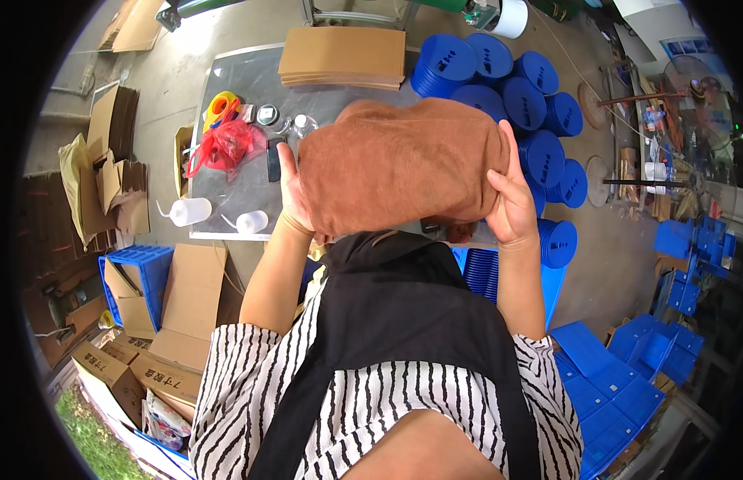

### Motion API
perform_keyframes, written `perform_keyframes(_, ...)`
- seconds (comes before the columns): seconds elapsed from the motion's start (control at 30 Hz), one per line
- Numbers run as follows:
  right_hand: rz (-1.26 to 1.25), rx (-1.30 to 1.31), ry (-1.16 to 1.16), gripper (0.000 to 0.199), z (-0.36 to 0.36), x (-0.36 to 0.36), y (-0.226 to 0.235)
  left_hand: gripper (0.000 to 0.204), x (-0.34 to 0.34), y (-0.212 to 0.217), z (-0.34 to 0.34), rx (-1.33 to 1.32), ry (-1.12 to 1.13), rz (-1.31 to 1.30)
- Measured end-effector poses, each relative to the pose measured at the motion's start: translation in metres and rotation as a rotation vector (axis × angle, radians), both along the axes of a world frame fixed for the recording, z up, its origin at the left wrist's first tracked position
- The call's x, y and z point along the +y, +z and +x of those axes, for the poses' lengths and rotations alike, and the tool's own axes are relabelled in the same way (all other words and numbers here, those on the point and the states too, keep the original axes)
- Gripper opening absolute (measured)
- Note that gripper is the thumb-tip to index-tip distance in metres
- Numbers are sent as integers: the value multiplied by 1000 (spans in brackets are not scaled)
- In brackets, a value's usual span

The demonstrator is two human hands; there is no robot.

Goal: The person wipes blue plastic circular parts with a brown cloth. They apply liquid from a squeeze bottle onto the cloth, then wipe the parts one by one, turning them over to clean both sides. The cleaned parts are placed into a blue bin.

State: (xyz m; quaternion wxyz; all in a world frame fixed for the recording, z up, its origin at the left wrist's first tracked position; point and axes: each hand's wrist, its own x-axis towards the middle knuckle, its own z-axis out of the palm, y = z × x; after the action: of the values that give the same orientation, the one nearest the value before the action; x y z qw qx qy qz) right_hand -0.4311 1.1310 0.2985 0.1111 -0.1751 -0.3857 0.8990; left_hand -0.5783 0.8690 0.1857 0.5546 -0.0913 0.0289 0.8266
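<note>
A brown cloth [399,164] is spread between my two hands above the near part of the dark table [251,76]. At its left edge, my left hand [294,192] grips it with the thumb pointing up. My right hand [511,192] holds the right edge, fingers partly behind the fabric. The cloth hides the middle of the table and whatever lies under it. Just left of the cloth lies a dark phone-like slab [274,160]. Beyond my right hand stand several stacks of blue round discs [541,158].
Flat cardboard sheets [342,54] are stacked at the table's far side. On the left are a red plastic bag [227,146], a yellow tape roll [220,108], and two white squeeze bottles [190,211]. Open cardboard boxes [167,376] stand lower left, blue crates [607,400] lower right.
</note>
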Motion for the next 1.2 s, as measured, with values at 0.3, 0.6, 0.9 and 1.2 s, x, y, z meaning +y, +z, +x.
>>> perform_keyframes(0.3, 46, 13, -30, 77, 11, 8, -19, 61, -5, -5, 5, 150, -24, -504)
perform_keyframes(0.6, 481, -546, 53, 59, 57, 32, -216, 52, 39, -117, 17, 429, -339, -795)
perform_keyframes(0.9, 641, -475, 199, 46, -30, 58, -187, 48, 22, -139, -69, 681, -8, -1098)
perform_keyframes(1.2, 625, 118, -340, 87, -344, 88, 86, 65, 179, 167, -269, 1070, 735, -763)
